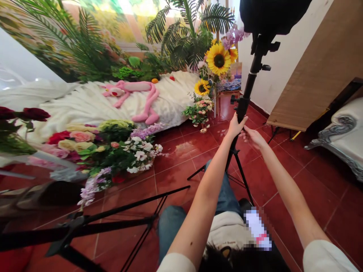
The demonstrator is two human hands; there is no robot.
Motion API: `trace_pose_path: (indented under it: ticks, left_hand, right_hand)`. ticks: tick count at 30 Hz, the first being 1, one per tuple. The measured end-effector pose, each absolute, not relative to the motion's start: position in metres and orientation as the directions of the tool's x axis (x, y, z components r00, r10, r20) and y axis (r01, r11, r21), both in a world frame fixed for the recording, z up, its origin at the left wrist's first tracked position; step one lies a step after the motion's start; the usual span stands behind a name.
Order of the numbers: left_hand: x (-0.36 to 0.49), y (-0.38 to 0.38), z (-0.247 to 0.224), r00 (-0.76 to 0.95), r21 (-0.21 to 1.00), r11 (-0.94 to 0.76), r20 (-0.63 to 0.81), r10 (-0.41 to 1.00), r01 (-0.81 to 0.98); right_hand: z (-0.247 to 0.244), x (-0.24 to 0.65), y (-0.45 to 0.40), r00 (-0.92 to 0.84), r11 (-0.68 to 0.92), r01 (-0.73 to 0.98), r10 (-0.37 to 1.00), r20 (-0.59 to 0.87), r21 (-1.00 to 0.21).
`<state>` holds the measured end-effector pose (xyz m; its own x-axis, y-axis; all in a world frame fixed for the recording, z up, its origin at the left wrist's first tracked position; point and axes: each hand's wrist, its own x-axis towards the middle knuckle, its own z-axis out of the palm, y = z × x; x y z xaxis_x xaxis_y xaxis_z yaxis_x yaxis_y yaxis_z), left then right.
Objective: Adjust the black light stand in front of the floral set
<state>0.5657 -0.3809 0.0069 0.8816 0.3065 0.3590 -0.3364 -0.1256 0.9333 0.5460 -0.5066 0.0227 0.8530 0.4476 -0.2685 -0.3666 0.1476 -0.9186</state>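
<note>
A black light stand [249, 88] rises from its tripod legs on the red tiled floor, leaning slightly right toward its top. My left hand [236, 126] is wrapped round the pole just below a clamp knob. Close beside it on the right, my right hand [253, 137] has its fingers partly curled near the pole; whether they touch it is unclear. A large black fixture [273, 15] sits at the top of the stand, cut off by the frame edge.
A pink plush toy [138, 88] lies on a white furry cover [176, 94]. Artificial flowers [113, 147] and sunflowers [219, 60] stand around it. Another black tripod [121, 226] is at lower left. A brown panel [309, 71] leans at right beside an ornate sofa [347, 132].
</note>
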Motion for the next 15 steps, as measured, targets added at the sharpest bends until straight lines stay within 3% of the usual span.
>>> trace_pose_path:
  ticks: [2, 3, 5, 7, 9, 11, 15]
  left_hand:
    - [0.565, -0.38, 0.008, 0.889, 0.938, -0.108, 0.346, 0.3, -0.329]
    - [0.564, -0.38, 0.009, 0.892, 0.941, -0.101, 0.338, 0.301, -0.322]
    - [0.562, -0.38, 0.012, 0.895, 0.944, -0.095, 0.331, 0.3, -0.317]
    - [0.56, -0.38, 0.014, 0.893, 0.942, -0.102, 0.336, 0.301, -0.32]
    - [0.557, -0.38, 0.015, 0.89, 0.941, -0.102, 0.339, 0.304, -0.324]
    - [0.554, -0.38, 0.016, 0.894, 0.942, -0.094, 0.335, 0.298, -0.322]
    - [0.554, -0.38, 0.014, 0.893, 0.936, -0.086, 0.351, 0.283, -0.341]
  right_hand:
    - [0.028, 0.545, -0.51, 0.92, -0.107, -0.098, 0.37, -0.131, -0.989]
    - [0.03, 0.544, -0.512, 0.942, -0.239, 0.05, 0.333, -0.033, -0.97]
    - [0.032, 0.539, -0.513, 0.945, -0.491, 0.298, 0.273, 0.18, -0.819]
    - [0.033, 0.533, -0.514, 0.903, -0.664, 0.425, 0.266, 0.337, -0.615]
    - [0.034, 0.53, -0.517, 0.846, -0.719, 0.509, 0.314, 0.432, -0.473]
    - [0.039, 0.529, -0.523, 0.784, -0.702, 0.584, 0.357, 0.507, -0.409]
    - [0.06, 0.534, -0.535, 0.72, -0.61, 0.652, 0.315, 0.618, -0.45]
